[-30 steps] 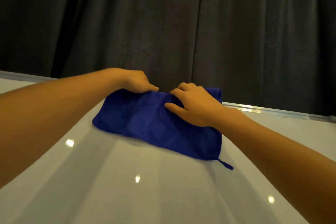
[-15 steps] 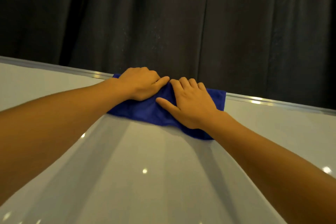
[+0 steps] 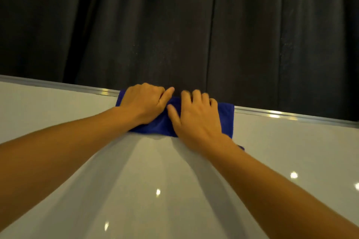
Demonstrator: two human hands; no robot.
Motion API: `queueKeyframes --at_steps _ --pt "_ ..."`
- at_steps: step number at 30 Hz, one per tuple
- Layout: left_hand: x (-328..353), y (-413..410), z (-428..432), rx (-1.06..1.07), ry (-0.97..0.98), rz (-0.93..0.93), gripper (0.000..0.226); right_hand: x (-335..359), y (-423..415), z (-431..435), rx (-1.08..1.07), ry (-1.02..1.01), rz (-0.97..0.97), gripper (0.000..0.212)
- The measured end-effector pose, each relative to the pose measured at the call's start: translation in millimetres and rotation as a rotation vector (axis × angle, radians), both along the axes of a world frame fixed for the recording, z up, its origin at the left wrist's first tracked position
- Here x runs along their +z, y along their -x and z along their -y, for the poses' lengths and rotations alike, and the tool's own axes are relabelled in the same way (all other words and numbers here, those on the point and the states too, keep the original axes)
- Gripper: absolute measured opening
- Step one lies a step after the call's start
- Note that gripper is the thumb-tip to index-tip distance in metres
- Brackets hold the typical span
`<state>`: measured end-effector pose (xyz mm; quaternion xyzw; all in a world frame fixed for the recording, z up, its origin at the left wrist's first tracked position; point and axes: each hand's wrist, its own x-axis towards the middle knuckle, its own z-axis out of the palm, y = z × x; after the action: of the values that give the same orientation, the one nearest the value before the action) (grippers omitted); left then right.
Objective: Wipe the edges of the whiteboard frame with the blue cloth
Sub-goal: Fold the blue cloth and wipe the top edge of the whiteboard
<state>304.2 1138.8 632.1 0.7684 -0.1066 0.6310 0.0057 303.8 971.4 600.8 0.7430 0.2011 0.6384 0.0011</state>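
Observation:
The blue cloth (image 3: 226, 119) is folded over the far silver edge of the whiteboard frame (image 3: 281, 114), near the middle of that edge. My left hand (image 3: 143, 101) grips the cloth's left part, its fingers curled over the frame. Close beside it, my right hand (image 3: 196, 117) holds the right part, with fingertips bent over the far edge and the thumb spread toward the left hand. Most of the cloth is hidden under the two hands. A small tag of the cloth pokes out by my right wrist.
The glossy white board surface (image 3: 155, 176) fills the lower half and reflects ceiling lights. A dark pleated curtain (image 3: 174, 25) hangs directly behind the far edge. The frame strip runs on to the left (image 3: 58, 84) and to the right.
The cloth and both hands slid from the board surface up onto the far frame edge. Less of the cloth shows on the board now, and the fingers have wrapped over the edge.

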Motion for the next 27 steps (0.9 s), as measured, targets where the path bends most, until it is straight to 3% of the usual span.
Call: queueKeyframes --at_steps 2,5,8,11,12,14,16,18,20,25,27 --pt "-1.9 -3.6 -1.2 -0.022 -0.058 -0.156 0.063 -2.1 -5.3 4.5 0.009 0.057 -0.073 0.057" --pt "17.7 -8.1 -6.1 0.071 -0.106 -0.378 0.073 38.7 -17.1 13.7 0.019 0.168 -0.331 0.041" --pt "36.4 -18.4 -2.0 0.087 -0.008 -0.564 0.071 71.3 -25.6 11.7 0.049 0.195 -0.679 0.056" --pt "51.4 -25.6 2.4 -0.074 0.179 -0.84 0.052 90.1 -21.3 11.0 0.217 0.034 -1.035 0.061" --pt "54.8 -25.1 2.2 -0.129 0.244 -0.916 0.05 92.6 -19.9 11.2 0.221 0.023 -1.05 0.061" --pt "57.1 -22.4 3.1 -0.086 0.253 -0.852 0.05 85.2 -21.8 11.1 0.14 0.07 -0.756 0.062" --pt "46.5 -21.4 6.9 0.116 0.123 -0.379 0.059 55.7 -24.4 11.2 0.027 0.122 -0.242 0.053" --pt "22.7 -19.9 14.5 0.17 0.043 -0.072 0.064 25.0 -21.3 14.8 0.01 0.196 -0.033 0.047" --pt "11.2 -22.7 13.9 0.119 -0.002 -0.134 0.065 27.0 -22.7 20.2 0.049 0.232 -0.133 0.045" --pt "42.5 -32.5 8.9 0.037 0.05 -0.631 0.058 79.8 -26.7 21.0 0.062 0.229 -0.811 0.062" --pt "52.9 -37.8 9.9 -0.046 0.077 -0.789 0.045 88.4 -29.7 20.1 0.095 0.186 -0.942 0.067"
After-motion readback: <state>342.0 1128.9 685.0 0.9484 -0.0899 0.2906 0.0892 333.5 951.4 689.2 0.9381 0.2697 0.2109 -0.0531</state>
